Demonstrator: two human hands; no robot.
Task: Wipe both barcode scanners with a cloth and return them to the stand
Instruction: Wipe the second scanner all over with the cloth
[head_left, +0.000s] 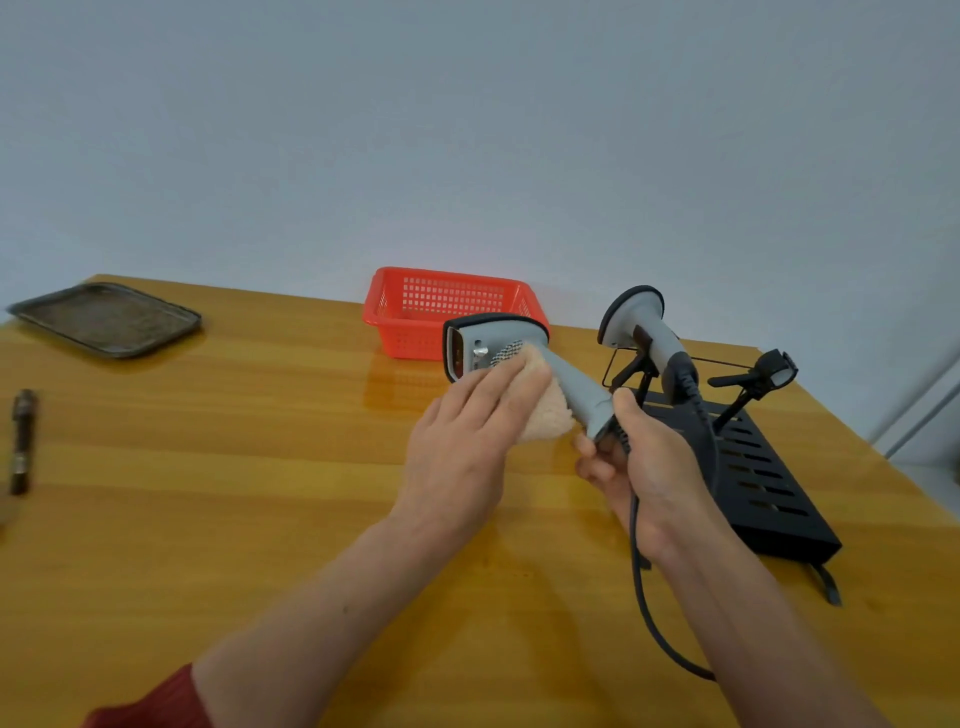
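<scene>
I have the right hand (649, 467) closed around the bottom end of one grey barcode scanner (519, 358), gripping it low on the handle, where its dark cable (641, 582) runs out under my palm and curves down toward the near edge of the desk (260, 467). The scanner is lifted off the desk and tilted, its head pointing left and slightly away, its window facing left.

My left hand (462, 447) lies flat with fingers mostly extended, pressing a pale peach cloth (548, 410) against the side of that scanner, where head meets handle. The cloth is sandwiched between my palm and the grey body; part of it hangs out below my fingers.

The second scanner (636, 327) sits in the black stand (753, 467) to the right, head up and turned away from me, resting in the stand's left cradle. The right cradle (769, 371), further right on the same stand, holds nothing.

Just behind the held scanner, on the far side of the desk, there is a red plastic basket (447, 306). At far left is a dark metal tray (104, 319), and near the left edge lies a slim dark tool (22, 441) I cannot identify. A red sleeve (150, 701) shows on my left arm.
</scene>
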